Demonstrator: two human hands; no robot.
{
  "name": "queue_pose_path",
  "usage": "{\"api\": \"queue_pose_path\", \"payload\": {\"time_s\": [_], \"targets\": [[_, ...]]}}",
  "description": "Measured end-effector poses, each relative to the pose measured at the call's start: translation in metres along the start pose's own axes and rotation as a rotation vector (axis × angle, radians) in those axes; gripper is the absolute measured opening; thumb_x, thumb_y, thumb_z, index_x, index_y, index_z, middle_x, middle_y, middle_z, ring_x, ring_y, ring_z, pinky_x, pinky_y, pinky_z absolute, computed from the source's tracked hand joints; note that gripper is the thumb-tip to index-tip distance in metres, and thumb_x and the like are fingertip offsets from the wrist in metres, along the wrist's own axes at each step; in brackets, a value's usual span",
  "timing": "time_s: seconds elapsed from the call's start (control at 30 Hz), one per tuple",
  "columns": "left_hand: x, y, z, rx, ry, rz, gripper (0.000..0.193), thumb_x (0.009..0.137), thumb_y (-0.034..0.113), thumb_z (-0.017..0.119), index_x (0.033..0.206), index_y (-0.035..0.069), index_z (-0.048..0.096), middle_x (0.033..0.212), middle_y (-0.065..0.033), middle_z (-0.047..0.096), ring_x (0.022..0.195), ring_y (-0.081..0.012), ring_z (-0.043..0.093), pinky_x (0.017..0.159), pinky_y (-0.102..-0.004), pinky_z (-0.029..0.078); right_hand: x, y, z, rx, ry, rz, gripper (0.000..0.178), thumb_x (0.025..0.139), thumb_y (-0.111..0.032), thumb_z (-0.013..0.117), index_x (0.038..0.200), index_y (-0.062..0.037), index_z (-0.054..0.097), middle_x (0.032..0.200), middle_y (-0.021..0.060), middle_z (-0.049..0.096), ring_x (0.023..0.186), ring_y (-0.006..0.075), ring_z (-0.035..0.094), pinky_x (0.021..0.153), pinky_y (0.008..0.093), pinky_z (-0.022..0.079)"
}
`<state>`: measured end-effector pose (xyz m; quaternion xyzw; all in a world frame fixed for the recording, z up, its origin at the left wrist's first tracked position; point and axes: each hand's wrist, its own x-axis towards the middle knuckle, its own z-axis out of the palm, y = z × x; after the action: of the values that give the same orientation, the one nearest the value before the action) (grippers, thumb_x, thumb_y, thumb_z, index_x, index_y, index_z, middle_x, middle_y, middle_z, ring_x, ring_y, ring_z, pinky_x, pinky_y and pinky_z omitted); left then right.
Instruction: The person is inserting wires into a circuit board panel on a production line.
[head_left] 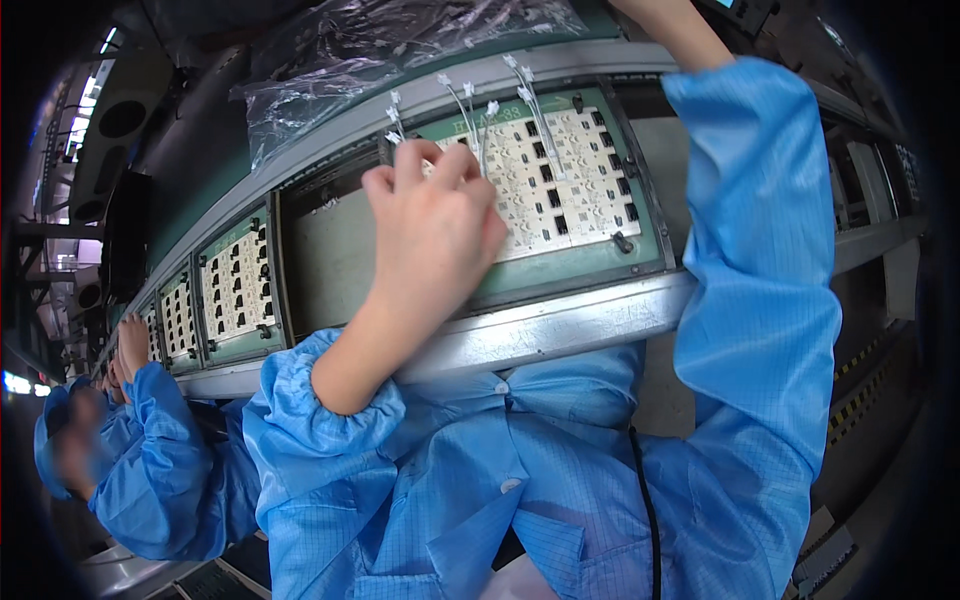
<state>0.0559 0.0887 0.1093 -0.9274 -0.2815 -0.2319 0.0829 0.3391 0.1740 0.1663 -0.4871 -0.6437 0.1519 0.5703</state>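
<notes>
My left hand (pixel 435 220) lies over the left end of a white circuit board panel (pixel 520 225), its fingers curled down and drawn together. The fingertips are turned away, so whatever they pinch is hidden. Rows of black parts cover the panel, which sits in a green carrier (pixel 640 250). Thin white wires (pixel 545 125) with small white connectors (pixel 526 92) stick up past the carrier's far edge, some close to my left fingers. My right arm (pixel 760 190) reaches to the far right; only the bare wrist shows, and the hand is cut off by the upper edge.
A metal rail (pixel 560 325) runs along the near side of the line. More carriers with panels (pixel 237 280) stand to the left, where a co-worker in a blue smock (pixel 165 470) has a hand (pixel 132 345) at the line. Clear plastic sheeting (pixel 350 75) lies beyond the far rail.
</notes>
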Motion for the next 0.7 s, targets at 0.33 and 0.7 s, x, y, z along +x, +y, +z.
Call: {"api": "queue_pose_path", "payload": {"time_s": [0.33,0.7], "targets": [[0.027,-0.027,-0.019,-0.122,-0.444,-0.057,0.019,0.082,0.024,0.069,0.094,0.011,0.078,0.105,-0.0086,0.064,0.107,-0.033,0.055,0.09,-0.0466,0.046,-0.121,-0.042,-0.007,-0.102,-0.154,0.106,0.017,0.092,-0.007,0.066,0.108,0.0005,0.067,0.095,0.0042,0.07,0.086,0.0116,0.066,0.078,0.0247,0.052],[0.13,-0.148,0.072,0.071,-0.256,-0.043,0.028,0.087,0.014,0.059,0.113,0.016,0.069,0.11,-0.0116,0.067,0.106,-0.0327,0.064,0.087,-0.0491,0.051,-0.182,-0.056,0.027,-0.44,-0.212,0.01,0.009,0.084,0.0,0.069,0.092,-0.0007,0.068,0.082,0.0096,0.063,0.078,0.0235,0.063,0.063,0.0317,0.05]]}}
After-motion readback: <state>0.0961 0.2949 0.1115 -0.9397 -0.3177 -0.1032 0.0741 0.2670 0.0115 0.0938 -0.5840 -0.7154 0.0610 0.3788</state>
